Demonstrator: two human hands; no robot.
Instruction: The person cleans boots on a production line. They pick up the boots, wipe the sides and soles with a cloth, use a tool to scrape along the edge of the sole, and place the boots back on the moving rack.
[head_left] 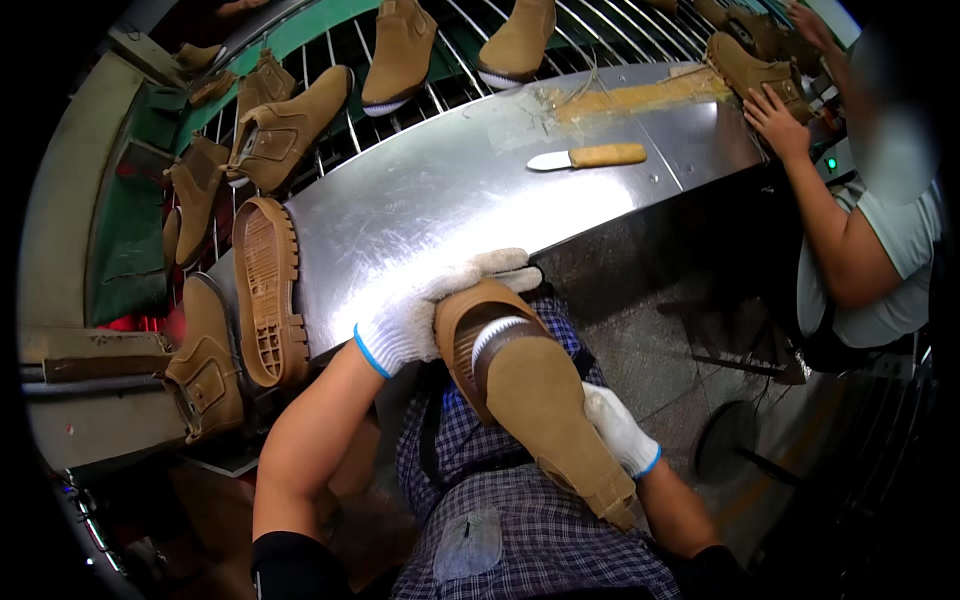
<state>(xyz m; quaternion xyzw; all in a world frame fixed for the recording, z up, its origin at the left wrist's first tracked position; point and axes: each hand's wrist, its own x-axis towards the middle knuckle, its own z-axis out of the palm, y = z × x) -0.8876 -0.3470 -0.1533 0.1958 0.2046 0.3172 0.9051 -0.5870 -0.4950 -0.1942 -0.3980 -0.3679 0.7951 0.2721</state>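
Head view, looking down over a seated person's lap at the near edge of a curved metal table [420, 190]. Both hands wear white knit gloves with blue cuffs. The left hand [425, 320] is closed over the toe end of a tan suede boot [535, 400], fingers wrapped across the top of a tan sole [470, 335] that sits against the boot's bottom. The right hand [618, 428] grips the boot's shaft from the right side, lower in the picture; its fingers are partly hidden behind the suede, so how tightly they close is hard to tell. The boot lies tilted across the person's lap, just near of the table edge, over a blue checked apron [520, 530].

On the table, far from the hands, a knife with a tan-wrapped handle [588, 157] lies flat — beyond it is a smear of yellowish glue [640, 95]. At the table's left end a loose tan lug sole [268, 290] lies tread up. More tan boots rest on a wire rack [400, 45] that curves round the far side, and another boot [205, 365] stands at near left.

At far right a second person in a pale shirt — arm bare — rests a hand [775, 120] on a boot [750, 70] at the table's corner.
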